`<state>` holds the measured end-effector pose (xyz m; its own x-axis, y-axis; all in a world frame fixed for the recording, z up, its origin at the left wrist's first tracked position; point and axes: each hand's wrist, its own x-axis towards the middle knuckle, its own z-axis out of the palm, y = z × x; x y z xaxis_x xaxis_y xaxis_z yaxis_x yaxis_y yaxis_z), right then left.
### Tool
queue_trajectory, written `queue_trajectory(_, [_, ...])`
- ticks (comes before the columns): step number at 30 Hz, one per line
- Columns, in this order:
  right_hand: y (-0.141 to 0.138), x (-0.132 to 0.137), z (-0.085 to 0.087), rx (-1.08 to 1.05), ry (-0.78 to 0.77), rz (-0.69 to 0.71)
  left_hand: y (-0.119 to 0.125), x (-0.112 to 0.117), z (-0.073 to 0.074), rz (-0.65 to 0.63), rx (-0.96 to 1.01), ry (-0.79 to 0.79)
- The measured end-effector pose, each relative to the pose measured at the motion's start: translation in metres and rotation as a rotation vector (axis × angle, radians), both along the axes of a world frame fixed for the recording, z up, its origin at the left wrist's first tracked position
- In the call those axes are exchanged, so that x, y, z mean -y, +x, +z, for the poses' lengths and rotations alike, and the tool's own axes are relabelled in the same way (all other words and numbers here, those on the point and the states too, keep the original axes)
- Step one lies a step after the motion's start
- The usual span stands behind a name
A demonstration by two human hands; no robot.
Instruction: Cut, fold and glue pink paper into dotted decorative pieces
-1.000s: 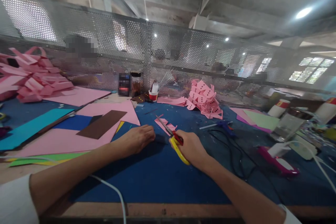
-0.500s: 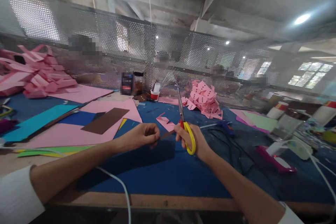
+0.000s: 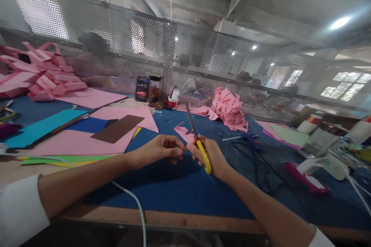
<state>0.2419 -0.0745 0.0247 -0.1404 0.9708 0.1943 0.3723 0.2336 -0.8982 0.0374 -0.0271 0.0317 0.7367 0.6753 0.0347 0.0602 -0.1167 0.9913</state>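
My right hand (image 3: 213,156) is closed around scissors (image 3: 204,156) with yellow and red handles; the blades point up and away over the table. The thumb and fingertips of this hand are pinched towards my left hand (image 3: 165,149), which is closed with bent fingers. Both sets of fingertips nearly meet above the blue table surface (image 3: 174,193). The brown paper strip seen between them a moment ago is now hidden by the fingers. Just behind the hands lies a folded pink paper piece (image 3: 183,132).
Pink, blue and brown sheets (image 3: 117,129) lie left, beside a turquoise strip (image 3: 46,127). Pink loops (image 3: 46,75) and dotted pink pieces (image 3: 227,108) are heaped at the back. A glue gun (image 3: 251,141) with a black cord lies right. A white cable (image 3: 136,200) crosses the front edge.
My hands have come closer together, and the brown strip between them no longer shows. The scissors have tilted to the left. The view has shifted slightly.
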Motion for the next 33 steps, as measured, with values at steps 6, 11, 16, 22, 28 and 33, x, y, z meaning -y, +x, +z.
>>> queue_trajectory(6, [-0.003, 0.002, -0.006, 0.019, -0.031, 0.047, 0.001, 0.001, -0.008, 0.012, -0.003, -0.013])
queue_trajectory(11, [0.0, 0.007, 0.001, 0.057, -0.001, 0.027, -0.001, 0.001, -0.003, 0.052, -0.007, 0.01])
queue_trajectory(16, [0.008, 0.009, 0.006, 0.277, 0.139, -0.049, -0.005, -0.001, 0.008, 0.155, 0.05, 0.088])
queue_trajectory(22, [0.012, 0.01, 0.012, 0.586, 0.205, -0.175, -0.01, -0.006, 0.013, 0.294, 0.101, 0.062])
queue_trajectory(28, [0.012, 0.014, 0.01, 0.846, 0.262, -0.233, -0.014, -0.009, 0.017, 0.377, 0.182, 0.035])
queue_trajectory(33, [0.013, 0.013, 0.007, 0.914, 0.286, -0.24, -0.015, -0.01, 0.019, 0.368, 0.256, 0.026])
